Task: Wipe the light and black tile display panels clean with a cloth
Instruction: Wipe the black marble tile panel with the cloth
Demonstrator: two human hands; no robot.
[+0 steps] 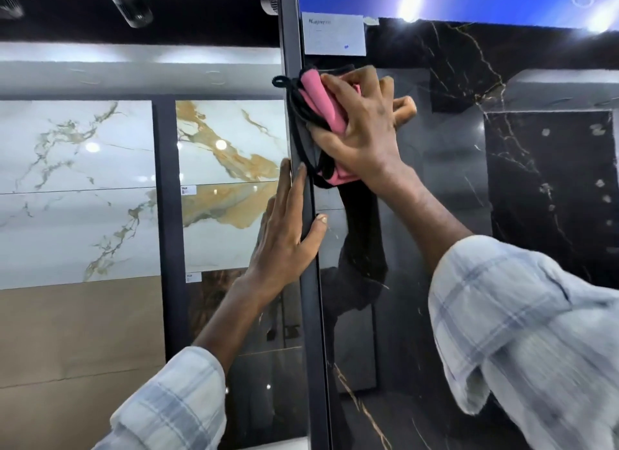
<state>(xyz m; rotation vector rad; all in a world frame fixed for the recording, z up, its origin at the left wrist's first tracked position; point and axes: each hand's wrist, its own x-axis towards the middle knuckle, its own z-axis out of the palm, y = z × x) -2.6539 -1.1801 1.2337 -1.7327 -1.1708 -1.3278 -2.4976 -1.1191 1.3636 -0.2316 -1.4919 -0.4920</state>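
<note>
Your right hand (361, 127) pressing pink cloth (321, 104) on black tile panel (452, 188), left hand (284, 228) steadying dark frame edge (310, 282)

a tile showroom: upright marble-look display panels (77, 188), labelled.

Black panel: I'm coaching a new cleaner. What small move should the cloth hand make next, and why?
Probably sweep the cloth rightward across the black panel: the right hand holds it at the top-left corner, beside the frame and under the label.

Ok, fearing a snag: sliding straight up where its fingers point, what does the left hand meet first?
Likely the pink and black cloth, whose black trim hangs over the dark upright frame above the left hand.
</note>
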